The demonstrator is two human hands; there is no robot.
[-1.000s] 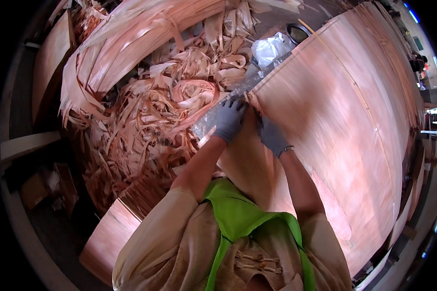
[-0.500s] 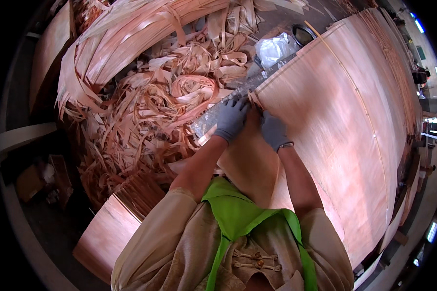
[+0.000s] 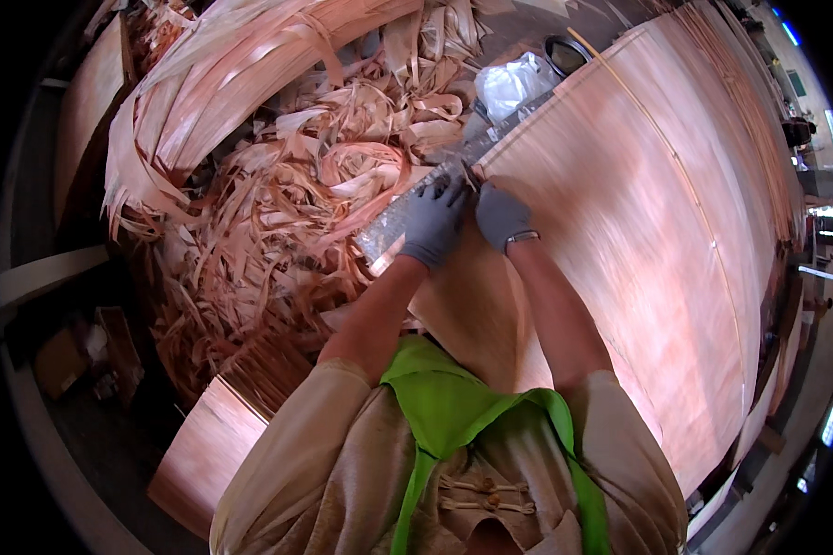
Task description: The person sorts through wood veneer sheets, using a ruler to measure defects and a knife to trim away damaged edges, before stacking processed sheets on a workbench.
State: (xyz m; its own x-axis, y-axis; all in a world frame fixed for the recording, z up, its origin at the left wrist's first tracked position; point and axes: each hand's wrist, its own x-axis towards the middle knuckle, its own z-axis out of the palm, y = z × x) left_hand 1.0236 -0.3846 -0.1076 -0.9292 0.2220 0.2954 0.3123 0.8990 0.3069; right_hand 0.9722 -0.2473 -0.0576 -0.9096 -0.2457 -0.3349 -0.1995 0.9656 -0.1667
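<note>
Both my hands wear grey gloves and work close together at the edge of a broad, thin sheet of wood veneer (image 3: 611,213). My left hand (image 3: 435,222) lies on the veneer beside a grey metal strip (image 3: 379,236), its fingers apart and pointing away from me. Just right of it, my right hand (image 3: 503,215) is closed, fingers curled inward. A small, thin, dark piece (image 3: 471,176) shows at its fingertips, too small to name. The right palm and what it grips are hidden.
Tangled veneer strips (image 3: 268,213) heap up on the left, below a long curved bundle of strips (image 3: 268,74). A white plastic bag (image 3: 514,85) and a dark round container (image 3: 566,55) stand beyond. A thin cane (image 3: 662,134) lies across the veneer. Stacked sheets (image 3: 208,444) sit lower left.
My right hand has moved left, nearer to my left hand, and looks more closed. The curled veneer scrap between my hands no longer shows as before. The whole view has shifted slightly.
</note>
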